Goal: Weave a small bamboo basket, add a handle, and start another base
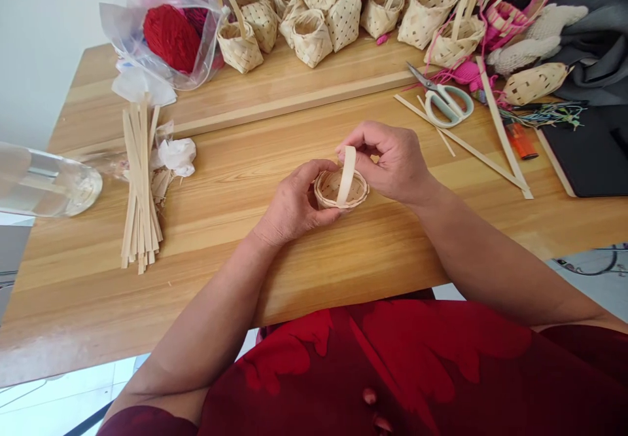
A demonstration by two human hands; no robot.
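Note:
A small round woven basket point(330, 195) is between my hands above the wooden table. My left hand point(296, 201) grips it from the left, fingers at the far rim and thumb along the near rim. A pale flat strip point(347, 177) rises from the near rim in an arch over the basket's mouth. The thumb and forefinger of my right hand point(390, 161) are pinched together at the strip's upper far end. The strip's far end is hidden behind the fingers and the arch.
Scissors point(447, 99) and loose strips point(471, 148) lie to the right, near an orange lighter point(521, 140). A strip bundle point(141, 190) and a clear bottle point(49, 181) are on the left. Woven baskets point(311, 36) line the back, behind a long wooden bar point(294, 103).

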